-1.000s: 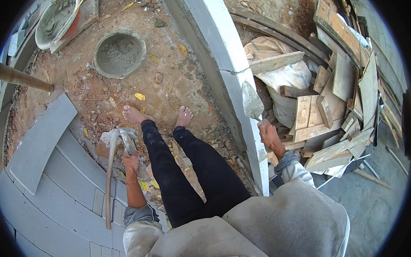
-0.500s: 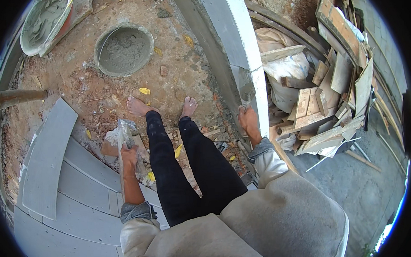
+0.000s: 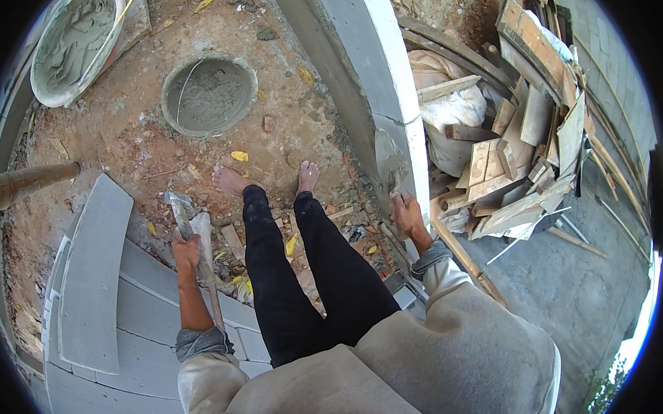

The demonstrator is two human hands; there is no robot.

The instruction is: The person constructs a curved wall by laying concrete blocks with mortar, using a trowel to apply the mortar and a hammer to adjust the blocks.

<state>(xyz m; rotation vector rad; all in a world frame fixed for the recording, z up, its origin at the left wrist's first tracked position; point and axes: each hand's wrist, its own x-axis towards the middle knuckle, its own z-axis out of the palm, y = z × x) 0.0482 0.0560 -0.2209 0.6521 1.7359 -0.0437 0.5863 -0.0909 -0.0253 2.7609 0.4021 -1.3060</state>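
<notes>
My left hand (image 3: pixel 187 250) is closed around a long, narrow, mortar-smeared board (image 3: pixel 206 262), turned nearly edge-on. Its far end lies over the rubble left of my feet; the exact kind of tool is unclear. On the other side, my right hand (image 3: pixel 409 213) grips a trowel whose grey blade (image 3: pixel 391 161) lies against the low curved wall (image 3: pixel 367 82). Wet mortar coats the wall's inner side, making the blade's outline hard to separate. A round tub of mortar (image 3: pixel 211 94) sits on the soil ahead of my feet.
A larger mortar tub (image 3: pixel 77 44) stands at the far left, above a wooden post (image 3: pixel 31 184). Grey blocks (image 3: pixel 154 344) and a loose curved slab (image 3: pixel 93 274) lie left. Scrap boards (image 3: pixel 519 149) and sacks (image 3: pixel 452 115) are piled beyond the wall.
My left hand has shifted left, and its board has turned so its far end leans left. The right hand has drawn slightly nearer with the trowel. The whole view has shifted a little.
</notes>
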